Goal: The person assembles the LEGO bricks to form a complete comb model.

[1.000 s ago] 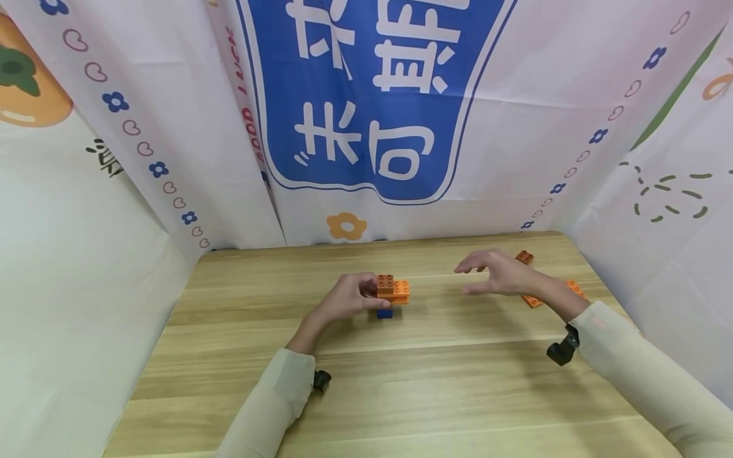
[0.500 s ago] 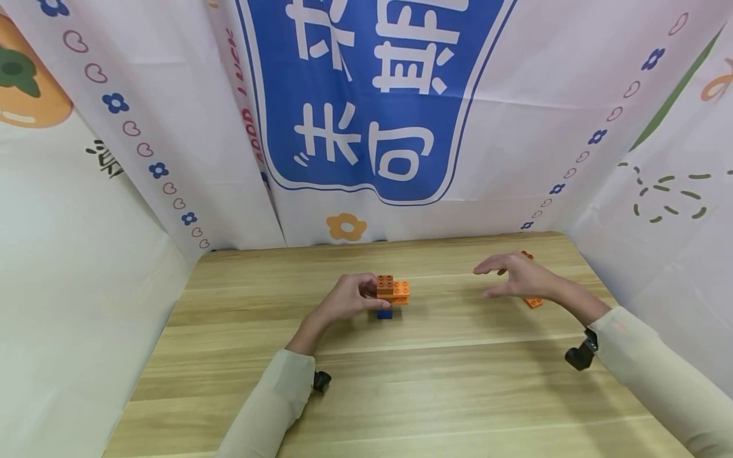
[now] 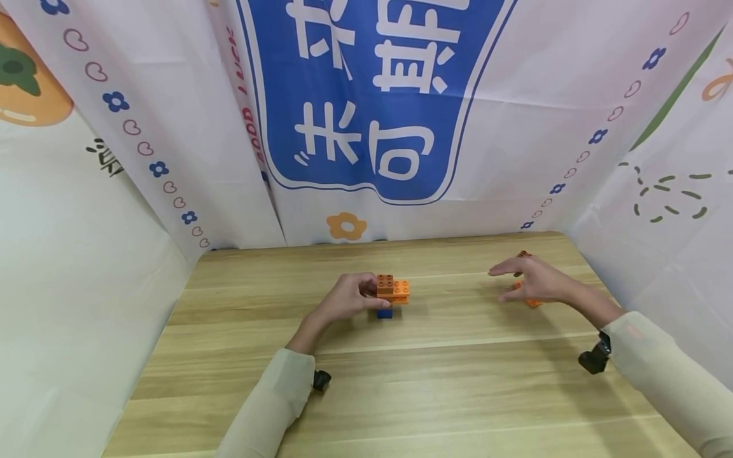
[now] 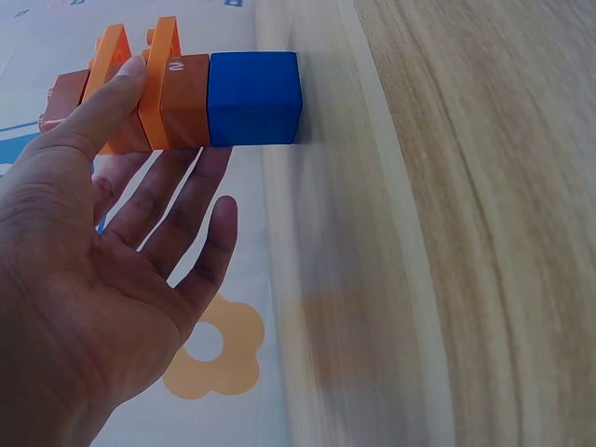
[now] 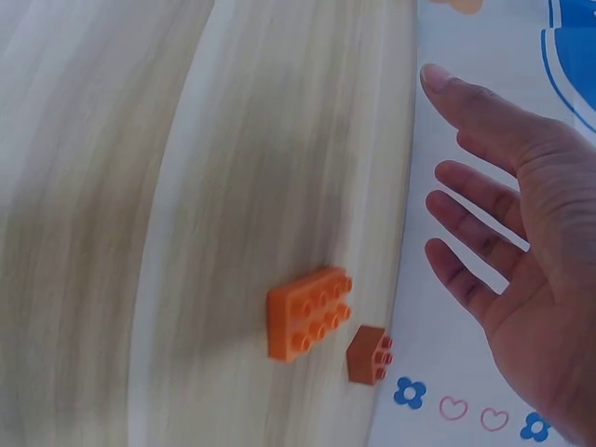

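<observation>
The left hand (image 3: 348, 298) grips an upright stack of blocks between thumb and fingers. A blue block (image 4: 254, 98) forms the bottom of the stack, with a brown block (image 4: 185, 101) against it. Thin orange plates (image 3: 402, 288) jut out to the right, and another brown block (image 3: 385, 284) tops the stack. Over the right part of the table, the right hand (image 3: 541, 280) hovers with fingers spread and nothing held. Beneath and beside it lie an orange studded block (image 5: 309, 312) and a small brown block (image 5: 370, 355), both partly covered by the hand in the head view.
The wooden table (image 3: 366, 394) meets a printed white cloth (image 3: 504, 159) along its back edge, and more cloth stands at both sides. A black wrist camera (image 3: 595, 357) sits at the right cuff, another (image 3: 322, 381) at the left.
The right hand has moved to the right, over the loose blocks, with its fingers still apart. The left hand and the stack have stayed in place.
</observation>
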Demonstrator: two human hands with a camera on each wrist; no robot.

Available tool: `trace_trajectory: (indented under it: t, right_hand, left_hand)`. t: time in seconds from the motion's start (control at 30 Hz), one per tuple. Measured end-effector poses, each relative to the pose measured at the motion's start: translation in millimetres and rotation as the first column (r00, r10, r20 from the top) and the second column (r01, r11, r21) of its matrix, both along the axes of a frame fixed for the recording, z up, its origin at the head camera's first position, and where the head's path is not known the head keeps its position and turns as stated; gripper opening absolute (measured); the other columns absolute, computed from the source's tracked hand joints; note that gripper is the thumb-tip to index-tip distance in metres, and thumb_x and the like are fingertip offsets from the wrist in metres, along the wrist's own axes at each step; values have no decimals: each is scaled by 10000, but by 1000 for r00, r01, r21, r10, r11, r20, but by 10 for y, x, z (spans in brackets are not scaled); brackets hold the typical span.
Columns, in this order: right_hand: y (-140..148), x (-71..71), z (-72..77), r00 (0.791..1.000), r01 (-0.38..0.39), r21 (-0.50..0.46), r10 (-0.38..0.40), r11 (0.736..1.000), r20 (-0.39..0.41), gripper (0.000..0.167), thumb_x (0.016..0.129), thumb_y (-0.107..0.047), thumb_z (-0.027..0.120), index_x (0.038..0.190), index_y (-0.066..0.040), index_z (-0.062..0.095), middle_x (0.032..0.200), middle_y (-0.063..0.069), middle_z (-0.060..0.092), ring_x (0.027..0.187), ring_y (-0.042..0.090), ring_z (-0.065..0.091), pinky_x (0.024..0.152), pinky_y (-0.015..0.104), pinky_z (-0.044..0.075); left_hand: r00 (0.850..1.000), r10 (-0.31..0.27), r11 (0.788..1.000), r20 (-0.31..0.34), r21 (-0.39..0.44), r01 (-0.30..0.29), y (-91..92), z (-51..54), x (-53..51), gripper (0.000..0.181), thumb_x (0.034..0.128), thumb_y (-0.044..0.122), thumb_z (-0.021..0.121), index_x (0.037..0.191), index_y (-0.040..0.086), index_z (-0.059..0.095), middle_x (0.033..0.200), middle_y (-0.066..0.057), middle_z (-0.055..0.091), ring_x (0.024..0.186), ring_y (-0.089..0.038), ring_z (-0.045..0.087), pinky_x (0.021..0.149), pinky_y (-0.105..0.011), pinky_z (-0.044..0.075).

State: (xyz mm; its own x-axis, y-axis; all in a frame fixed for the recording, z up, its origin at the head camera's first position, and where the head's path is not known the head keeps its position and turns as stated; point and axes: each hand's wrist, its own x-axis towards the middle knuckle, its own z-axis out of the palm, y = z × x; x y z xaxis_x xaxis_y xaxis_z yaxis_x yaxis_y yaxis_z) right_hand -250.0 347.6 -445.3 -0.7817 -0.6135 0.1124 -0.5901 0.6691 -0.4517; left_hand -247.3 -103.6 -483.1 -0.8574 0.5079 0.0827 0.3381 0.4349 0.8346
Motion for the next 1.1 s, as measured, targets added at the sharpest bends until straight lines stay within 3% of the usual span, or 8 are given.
trace_trajectory:
  t: [0.33,0.77,1.1]
  right_hand:
    - [197,1,-90,1000,22,34,-22,999,-15,604,788,-213,961,1290,22,720,1312,197,719,1176,405,689,873,530,599]
    - [363,7,-198,997,79,58,-80,995,10,685,776,-245,969,1332,42,690,1372,291,653,1219,502,639,894,583,587]
    - [460,30,-316,992,122,89,-125,988,32,721,772,-265,971,1360,32,677,1398,264,651,1239,483,637,941,593,567]
  left_hand:
    - [1000,-4,1000,5,6,4,-6,13,-8,254,880,253,899,1025,126,733,971,17,755,818,-147,687,729,-283,575]
    - [1000,-6,1000,-7,-3,6,1,5,-7,239,882,244,897,1013,132,731,966,17,753,825,-157,696,733,-302,586]
    - [1000,-2,1000,1,-4,2,4,-9,-13,242,884,251,896,1017,133,732,969,23,761,838,-139,710,752,-295,589]
